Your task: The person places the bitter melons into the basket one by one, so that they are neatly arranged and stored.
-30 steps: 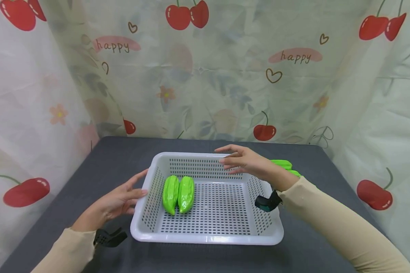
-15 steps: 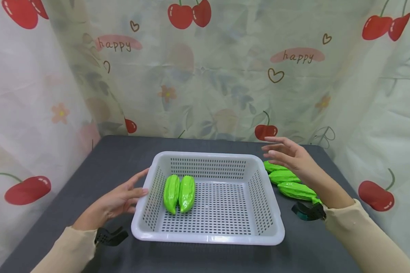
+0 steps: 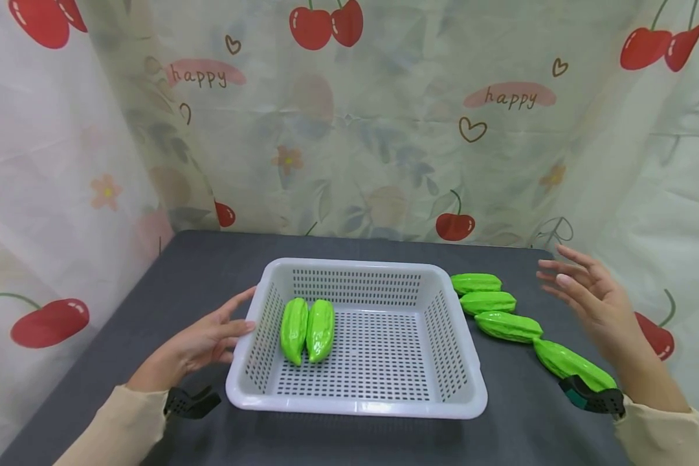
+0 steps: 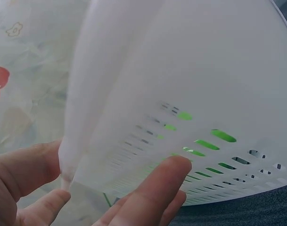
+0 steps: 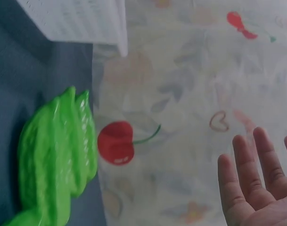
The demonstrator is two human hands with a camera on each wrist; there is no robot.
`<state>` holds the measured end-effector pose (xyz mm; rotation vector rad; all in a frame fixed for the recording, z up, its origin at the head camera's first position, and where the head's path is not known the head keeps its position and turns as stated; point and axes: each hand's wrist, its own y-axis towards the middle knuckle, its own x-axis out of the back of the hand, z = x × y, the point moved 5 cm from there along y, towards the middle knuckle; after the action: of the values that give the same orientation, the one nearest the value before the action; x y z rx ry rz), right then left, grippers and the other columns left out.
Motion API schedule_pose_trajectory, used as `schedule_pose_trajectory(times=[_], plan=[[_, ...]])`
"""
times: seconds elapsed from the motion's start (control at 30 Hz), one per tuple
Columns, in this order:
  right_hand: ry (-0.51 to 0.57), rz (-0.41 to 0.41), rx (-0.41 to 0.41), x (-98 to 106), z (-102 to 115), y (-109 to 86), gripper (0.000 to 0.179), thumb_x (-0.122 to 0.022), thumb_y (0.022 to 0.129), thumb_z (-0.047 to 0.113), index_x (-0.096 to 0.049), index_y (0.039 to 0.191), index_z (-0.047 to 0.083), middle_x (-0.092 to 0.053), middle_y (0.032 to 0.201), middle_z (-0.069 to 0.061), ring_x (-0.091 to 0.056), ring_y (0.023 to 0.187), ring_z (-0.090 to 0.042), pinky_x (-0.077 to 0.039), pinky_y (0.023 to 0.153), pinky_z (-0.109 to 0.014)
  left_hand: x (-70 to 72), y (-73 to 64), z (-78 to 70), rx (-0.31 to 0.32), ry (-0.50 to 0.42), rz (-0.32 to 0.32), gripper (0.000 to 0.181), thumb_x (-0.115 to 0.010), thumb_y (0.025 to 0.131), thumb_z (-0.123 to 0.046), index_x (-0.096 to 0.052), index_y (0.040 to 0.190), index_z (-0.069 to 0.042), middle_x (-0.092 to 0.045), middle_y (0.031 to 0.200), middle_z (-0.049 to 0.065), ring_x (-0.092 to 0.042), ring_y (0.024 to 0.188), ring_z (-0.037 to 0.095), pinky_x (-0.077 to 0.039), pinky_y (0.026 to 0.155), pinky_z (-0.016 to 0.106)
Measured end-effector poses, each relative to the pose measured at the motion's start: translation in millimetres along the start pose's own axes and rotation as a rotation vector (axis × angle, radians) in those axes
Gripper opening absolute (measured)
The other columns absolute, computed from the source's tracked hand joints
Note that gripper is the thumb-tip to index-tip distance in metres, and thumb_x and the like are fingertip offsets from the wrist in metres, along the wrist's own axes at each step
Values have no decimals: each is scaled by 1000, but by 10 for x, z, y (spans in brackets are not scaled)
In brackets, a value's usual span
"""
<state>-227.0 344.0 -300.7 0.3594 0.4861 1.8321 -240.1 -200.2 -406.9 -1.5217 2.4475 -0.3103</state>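
A white plastic basket with slotted walls stands mid-table, two bright green bitter melons lying side by side at its left. My left hand rests at the basket's left rim, fingers fairly straight; in the left wrist view, fingertips lie at the rim and outer wall. Several more green bitter melons lie in a slanting row on the table right of the basket. Raised beyond this row at the far right, my right hand holds nothing, its fingers spread and relaxed; the right wrist view shows them against the curtain.
A dark grey table carries everything. Pale curtain with cherries and the word "happy" hangs behind it and at both sides. A strap device on my right wrist overlaps the nearest bitter melon in the head view.
My right hand has swung from over the basket out to the far right, uncovering the row of bitter melons. The left hand stays at the rim.
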Motion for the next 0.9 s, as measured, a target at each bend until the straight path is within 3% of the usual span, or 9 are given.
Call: schedule_pose_trajectory(times=[0.17, 0.3, 0.43, 0.57, 0.63, 0.7, 0.8, 0.87, 0.9], plan=[[-73, -131, -13, 307, -91, -267, 51, -35, 98, -13, -33, 147, 0, -61, 125, -2, -62, 114, -8, -51, 91, -16, -1, 2, 5, 4, 0, -9, 86, -60, 96, -18, 1, 154, -39, -38, 147, 25, -63, 112, 40, -52, 84, 61], [-212, -251, -76, 547, -199, -455, 52, -44, 97, -10, -40, 145, 9, -64, 120, 8, -63, 106, 2, -49, 83, -8, 0, -2, 3, -6, 6, -1, 87, -60, 96, -20, 2, 155, -37, -38, 147, 26, -63, 112, 41, -52, 84, 61], [-309, -307, -163, 746, -313, -618, 52, -49, 98, -4, -42, 145, 17, -63, 118, 16, -61, 101, 9, -47, 79, -3, -1, -4, 2, -10, 1, 3, 86, -59, 97, -19, 2, 155, -37, -37, 147, 27, -63, 112, 41, -52, 84, 61], [-601, -323, -332, 935, -434, -758, 56, -52, 100, 14, -32, 150, 28, -52, 118, 31, -48, 100, 22, -39, 72, 0, -2, -4, 0, -11, 1, 6, 86, -59, 97, -19, 2, 155, -37, -37, 148, 27, -62, 112, 41, -52, 84, 61], [-735, -298, -446, 1014, -517, -828, 61, -52, 100, 25, -23, 153, 33, -46, 124, 31, -41, 107, 22, -37, 69, -1, 0, -1, -4, -14, 3, 7, 86, -59, 97, -19, 2, 155, -37, -37, 147, 27, -63, 112, 41, -52, 84, 61], [-810, -258, -561, 1066, -609, -889, 66, -51, 100, 35, -14, 153, 39, -43, 136, 21, -38, 121, 12, -42, 81, -11, 0, 3, -8, -15, 4, 8, 86, -59, 97, -19, 2, 155, -37, -38, 147, 27, -63, 112, 41, -52, 84, 60], [-793, -213, -668, 1100, -717, -946, 70, -49, 100, 41, -4, 153, 42, -27, 157, -7, -24, 145, -21, -41, 103, -46, 2, 8, -7, -16, 3, 10, 87, -59, 97, -18, 2, 155, -36, -39, 146, 27, -63, 111, 40, -52, 83, 60], [-768, -196, -707, 1102, -760, -960, 72, -48, 100, 42, 1, 153, 41, -14, 159, -24, -16, 144, -45, -30, 100, -70, 3, 9, -2, -15, 2, 11, 87, -59, 97, -18, 2, 155, -35, -40, 145, 27, -64, 110, 40, -52, 83, 60], [-754, -189, -717, 1102, -774, -962, 73, -47, 100, 42, 3, 153, 39, -12, 158, -29, -14, 141, -52, -27, 97, -75, 4, 10, 0, -16, 2, 11, 86, -59, 97, -18, 2, 155, -35, -40, 145, 27, -64, 110, 40, -52, 83, 60]])
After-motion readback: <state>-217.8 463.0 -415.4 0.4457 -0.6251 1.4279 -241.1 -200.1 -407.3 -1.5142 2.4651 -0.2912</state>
